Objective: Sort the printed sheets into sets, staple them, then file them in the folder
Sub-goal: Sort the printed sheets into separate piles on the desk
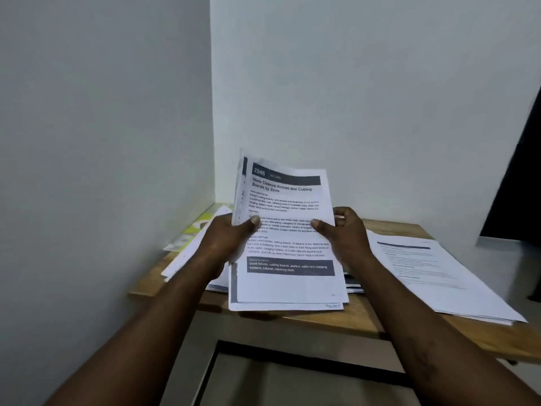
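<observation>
White printed sheets (288, 200) raised above wooden table (366, 317) front edge, gripped at left side by left hand (227, 238), at right side by right hand (347, 238), thumbs on top page.

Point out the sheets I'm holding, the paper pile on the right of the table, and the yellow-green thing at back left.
held sheets (288, 288): head view, blank lower part of the top sheet.
right paper pile (424, 268): head view, printed top sheet.
yellow-green thing (191, 231): head view, its visible coloured strip.
</observation>
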`<state>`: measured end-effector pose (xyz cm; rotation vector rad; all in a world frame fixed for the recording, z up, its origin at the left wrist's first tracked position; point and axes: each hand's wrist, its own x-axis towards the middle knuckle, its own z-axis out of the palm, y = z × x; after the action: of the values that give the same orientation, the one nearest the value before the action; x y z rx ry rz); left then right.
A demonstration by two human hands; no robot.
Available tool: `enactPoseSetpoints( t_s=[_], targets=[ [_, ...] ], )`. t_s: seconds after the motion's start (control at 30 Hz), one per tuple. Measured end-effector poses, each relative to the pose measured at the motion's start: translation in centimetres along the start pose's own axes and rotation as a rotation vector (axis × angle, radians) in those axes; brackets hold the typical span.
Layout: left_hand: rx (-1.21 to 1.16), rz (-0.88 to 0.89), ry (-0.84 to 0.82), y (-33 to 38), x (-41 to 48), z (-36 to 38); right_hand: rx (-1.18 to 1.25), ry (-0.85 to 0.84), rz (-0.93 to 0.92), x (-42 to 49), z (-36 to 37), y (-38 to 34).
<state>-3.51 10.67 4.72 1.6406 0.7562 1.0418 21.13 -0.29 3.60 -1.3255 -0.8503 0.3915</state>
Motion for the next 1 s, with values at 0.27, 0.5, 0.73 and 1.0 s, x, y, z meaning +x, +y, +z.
enactPoseSetpoints(
  t_s=[0.27, 0.5, 0.73, 1.0],
  targets=[
    [-0.189, -0.099, -0.096, -1.4, 0.8, 5.2, -0.087, 0.067, -0.015, -0.3, -5.9, 1.0],
    [-0.249, -0.139, -0.128, -1.1, 1.8, 7.2, 0.008, 0.048, 0.065, 0.6, -8.6, 1.7],
    [-0.268, -0.148, -0.038, -2.3, 3.9, 7.4, -0.104, 0.165, 0.021, 1.5, -11.3, 2.7],
    [-0.188, -0.094, 0.415, -4.8, 7.9, 3.2, -0.083, 0.419, 0.091, 3.7, -13.6, 4.2]
  ],
)
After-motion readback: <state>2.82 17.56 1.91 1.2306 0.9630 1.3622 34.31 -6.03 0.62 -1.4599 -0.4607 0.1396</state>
